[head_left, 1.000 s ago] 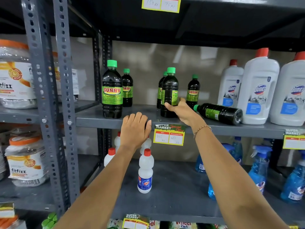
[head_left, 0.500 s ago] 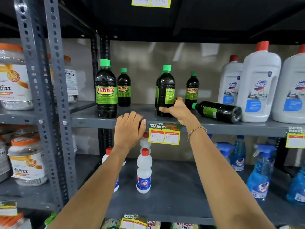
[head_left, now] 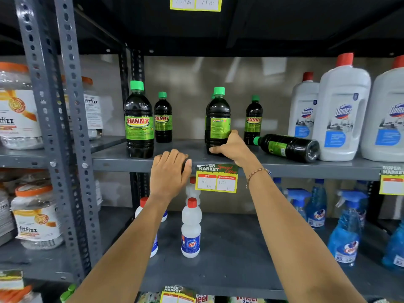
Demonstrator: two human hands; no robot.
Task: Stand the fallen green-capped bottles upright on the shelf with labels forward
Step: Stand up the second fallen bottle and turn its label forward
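Observation:
Dark green-capped bottles stand on the grey shelf (head_left: 118, 159). My right hand (head_left: 232, 147) grips the base of an upright bottle (head_left: 218, 114) in the middle; its back label faces me. A fallen bottle (head_left: 288, 147) lies on its side to the right, cap pointing left. Three more stand upright with SUNNY labels forward: front left (head_left: 138, 125), back left (head_left: 163, 121), back right (head_left: 253, 121). Another is mostly hidden behind the gripped one. My left hand (head_left: 169, 173) rests curled over the shelf's front edge, holding no bottle.
Large white Domex jugs (head_left: 341, 114) crowd the right of the shelf, touching the fallen bottle's base. A price tag (head_left: 216, 180) hangs on the shelf edge. Below stand small white bottles (head_left: 190, 228) and blue sprayers (head_left: 345, 232). Fitfizz jars (head_left: 19, 119) fill the left rack.
My right hand has turned the middle bottle, so more of its back label now faces me. The left hand stays on the shelf edge. The camera has drifted slightly.

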